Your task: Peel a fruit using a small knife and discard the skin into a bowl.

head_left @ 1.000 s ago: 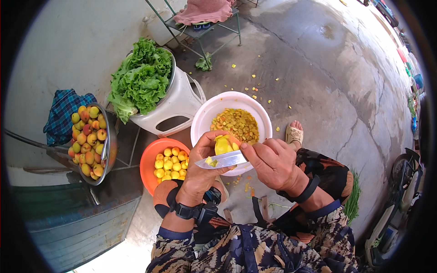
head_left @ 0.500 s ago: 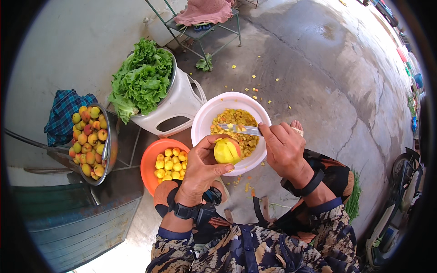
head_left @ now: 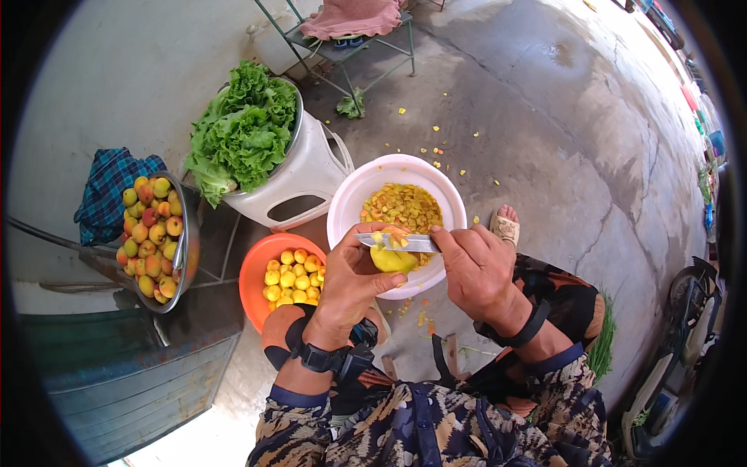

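Note:
My left hand (head_left: pixel 352 272) is closed round a partly peeled yellow peach (head_left: pixel 391 261). In my right hand (head_left: pixel 476 268) is a knife (head_left: pixel 416 243), its blade lying across the top of the peach with bits of peel stuck to it. Both hands are over the near part of a pale pink basin (head_left: pixel 342 187), which holds a heap of yellow and orange peelings (head_left: pixel 405 206). Left of it, an orange bowl (head_left: pixel 250 276) contains several peeled yellow peaches (head_left: pixel 294 279).
A metal basin (head_left: pixel 189 233) of unpeeled peaches (head_left: pixel 152 237) stands at the left by a blue checked cloth (head_left: pixel 117 194). Lettuce (head_left: pixel 245 128) fills a bowl on a white stool (head_left: pixel 311 159). A green metal stand (head_left: pixel 381 43) is at the back; scraps (head_left: pixel 436 152) dot the floor.
The knife has moved left and toward me, from above the peelings onto the peach. My right hand has come slightly closer to the left one.

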{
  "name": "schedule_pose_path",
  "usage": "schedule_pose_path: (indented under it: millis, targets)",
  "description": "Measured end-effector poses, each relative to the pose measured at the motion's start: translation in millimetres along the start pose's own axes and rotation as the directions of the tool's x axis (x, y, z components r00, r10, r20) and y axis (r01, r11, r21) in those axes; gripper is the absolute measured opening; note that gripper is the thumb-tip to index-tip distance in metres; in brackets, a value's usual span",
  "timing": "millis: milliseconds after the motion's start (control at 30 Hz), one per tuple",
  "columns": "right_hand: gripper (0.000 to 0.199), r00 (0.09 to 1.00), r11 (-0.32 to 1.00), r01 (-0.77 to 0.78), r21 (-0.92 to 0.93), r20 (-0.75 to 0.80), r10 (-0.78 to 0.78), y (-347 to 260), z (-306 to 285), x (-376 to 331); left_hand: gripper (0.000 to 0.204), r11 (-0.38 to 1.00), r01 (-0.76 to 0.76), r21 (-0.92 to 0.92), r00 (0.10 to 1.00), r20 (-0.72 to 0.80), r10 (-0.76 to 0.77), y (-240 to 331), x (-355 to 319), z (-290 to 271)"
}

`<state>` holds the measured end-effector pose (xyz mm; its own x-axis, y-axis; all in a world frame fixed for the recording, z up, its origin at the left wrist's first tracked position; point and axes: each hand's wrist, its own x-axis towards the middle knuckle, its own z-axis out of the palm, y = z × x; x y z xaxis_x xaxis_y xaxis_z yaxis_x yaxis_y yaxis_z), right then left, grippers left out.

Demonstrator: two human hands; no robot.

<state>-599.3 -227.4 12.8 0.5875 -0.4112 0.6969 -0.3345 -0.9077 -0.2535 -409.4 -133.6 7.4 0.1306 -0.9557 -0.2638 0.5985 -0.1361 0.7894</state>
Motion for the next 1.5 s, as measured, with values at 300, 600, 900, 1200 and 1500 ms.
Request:
schedule_pose_path:
  millis: [300,600,900,1200,1500]
  targets:
    - [0.047,0.997,0.999,-0.016,0.040,0.080,0.013,-17,4,-5,0.073,0.916,-0.328,0.232,0.941,-0.003,0.338,-18,9,-3]
    - [0.054,0.991,0.990,0.134,-0.043,0.032,-0.133,-5,-1,-3,0.075,0.959,-0.043,-0.279,0.999,0.004,0.046,-13,0,-3]
    - [0.056,0.990,0.989,0.136,-0.063,0.043,-0.134,-5,-3,0,0.068,0.925,0.158,-0.345,0.987,0.084,-0.137,-8,-5,0]
    - [0.058,0.982,0.984,0.176,0.001,0.061,-0.176,-9,-5,0,0.063,0.985,0.015,-0.173,0.997,0.073,-0.002,-15,-2,-5]
    - [0.050,0.998,0.998,-0.023,-0.058,0.057,0.026,8,4,-4,0.062,0.965,0.103,-0.241,0.986,0.155,-0.067,-6,-4,-4]
